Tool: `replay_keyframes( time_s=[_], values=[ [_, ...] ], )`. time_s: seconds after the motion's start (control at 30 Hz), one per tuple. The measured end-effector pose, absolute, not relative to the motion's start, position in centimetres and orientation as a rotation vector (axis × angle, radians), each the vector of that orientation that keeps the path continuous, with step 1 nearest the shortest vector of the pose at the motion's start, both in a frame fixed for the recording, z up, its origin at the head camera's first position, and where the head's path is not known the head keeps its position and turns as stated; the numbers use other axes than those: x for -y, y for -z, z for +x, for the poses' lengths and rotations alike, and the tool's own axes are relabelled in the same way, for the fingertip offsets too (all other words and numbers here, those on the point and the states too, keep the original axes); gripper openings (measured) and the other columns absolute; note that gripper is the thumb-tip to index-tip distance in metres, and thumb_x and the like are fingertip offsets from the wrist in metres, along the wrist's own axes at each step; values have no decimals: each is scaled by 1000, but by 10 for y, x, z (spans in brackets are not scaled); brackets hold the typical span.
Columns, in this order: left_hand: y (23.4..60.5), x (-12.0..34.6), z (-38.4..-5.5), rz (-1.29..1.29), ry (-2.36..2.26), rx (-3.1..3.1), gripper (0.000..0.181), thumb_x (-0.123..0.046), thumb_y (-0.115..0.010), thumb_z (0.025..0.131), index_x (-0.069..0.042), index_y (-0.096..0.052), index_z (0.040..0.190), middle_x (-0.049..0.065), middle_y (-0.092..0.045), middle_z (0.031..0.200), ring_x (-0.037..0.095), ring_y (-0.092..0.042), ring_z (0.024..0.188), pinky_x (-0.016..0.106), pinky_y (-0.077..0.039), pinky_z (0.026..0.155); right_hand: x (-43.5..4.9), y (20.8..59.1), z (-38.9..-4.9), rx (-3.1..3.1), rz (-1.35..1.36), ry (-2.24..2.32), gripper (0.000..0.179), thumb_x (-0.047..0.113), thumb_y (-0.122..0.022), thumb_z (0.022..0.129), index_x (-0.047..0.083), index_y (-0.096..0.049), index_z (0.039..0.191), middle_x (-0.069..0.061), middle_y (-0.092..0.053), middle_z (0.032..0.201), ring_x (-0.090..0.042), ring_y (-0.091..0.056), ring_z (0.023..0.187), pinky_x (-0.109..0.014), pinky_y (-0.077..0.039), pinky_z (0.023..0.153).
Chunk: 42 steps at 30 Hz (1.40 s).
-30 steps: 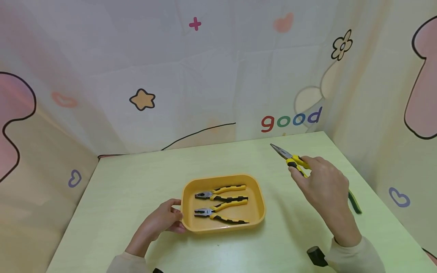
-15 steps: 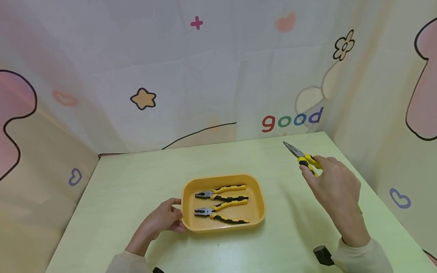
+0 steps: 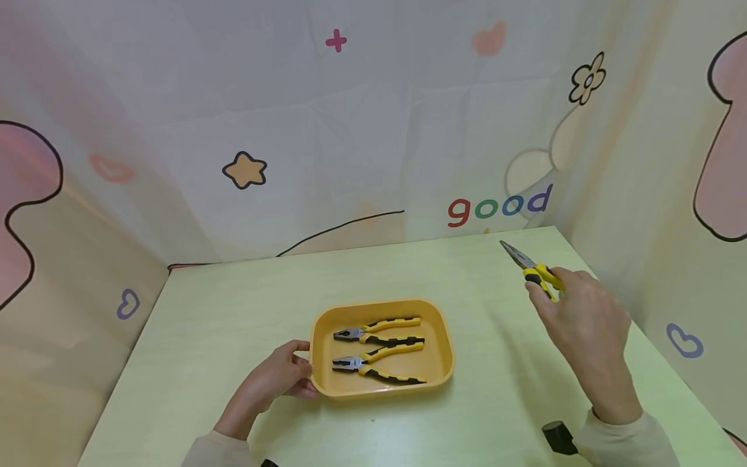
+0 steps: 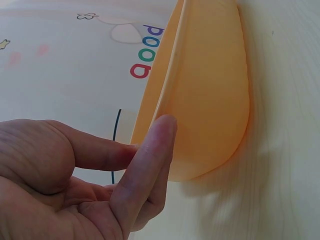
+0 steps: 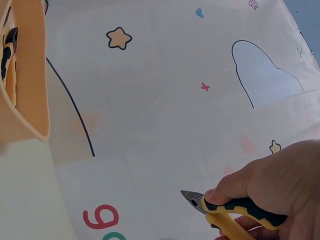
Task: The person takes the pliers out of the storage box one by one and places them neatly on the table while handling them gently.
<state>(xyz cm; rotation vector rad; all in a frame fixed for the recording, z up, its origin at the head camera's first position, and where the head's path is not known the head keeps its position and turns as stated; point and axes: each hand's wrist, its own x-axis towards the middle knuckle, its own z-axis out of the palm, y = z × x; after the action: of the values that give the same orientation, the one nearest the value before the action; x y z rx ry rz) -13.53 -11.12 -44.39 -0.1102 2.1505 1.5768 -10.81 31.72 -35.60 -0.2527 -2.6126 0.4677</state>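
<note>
In the head view, a yellow plastic tray (image 3: 436, 353) sits on the table with two combination pliers in it, the far pair (image 3: 373, 328) and the near pair (image 3: 376, 364), both with black-and-yellow handles spread. My left hand (image 3: 279, 375) holds the tray's left end; the left wrist view shows thumb and fingers pinching the tray wall (image 4: 210, 110), the tray tilted in that view. Off to the right, my right hand (image 3: 586, 324) grips long-nose pliers (image 3: 528, 267) by their yellow-and-black handles. Their pointed tip faces the back wall, raised over the table, and part of the handles is hidden by the palm.
The pale green table (image 3: 233, 305) ends at a printed cloth backdrop (image 3: 350, 130) behind and on both sides. A black cylindrical piece (image 3: 559, 437) sticks out beside the right sleeve (image 3: 630, 441).
My right hand has moved rightward with the long-nose pliers, covering a green curved handle that showed beside it earlier. The left hand and tray have stayed put.
</note>
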Motion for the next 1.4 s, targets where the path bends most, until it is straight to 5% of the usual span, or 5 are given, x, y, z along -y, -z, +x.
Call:
replay_keyframes(
  time_s=[1.4],
  values=[
    [443,111,-134,-113,-1576,-2140,53,9,-52,96,15,-35,147,24,-59,102,22,-68,69,39,-66,65,-344,355,-108,2595,-453,-510,57,34,-69,96,-11,-64,130,-37,-65,114,-42,-58,71,-38,-41,43]
  ],
)
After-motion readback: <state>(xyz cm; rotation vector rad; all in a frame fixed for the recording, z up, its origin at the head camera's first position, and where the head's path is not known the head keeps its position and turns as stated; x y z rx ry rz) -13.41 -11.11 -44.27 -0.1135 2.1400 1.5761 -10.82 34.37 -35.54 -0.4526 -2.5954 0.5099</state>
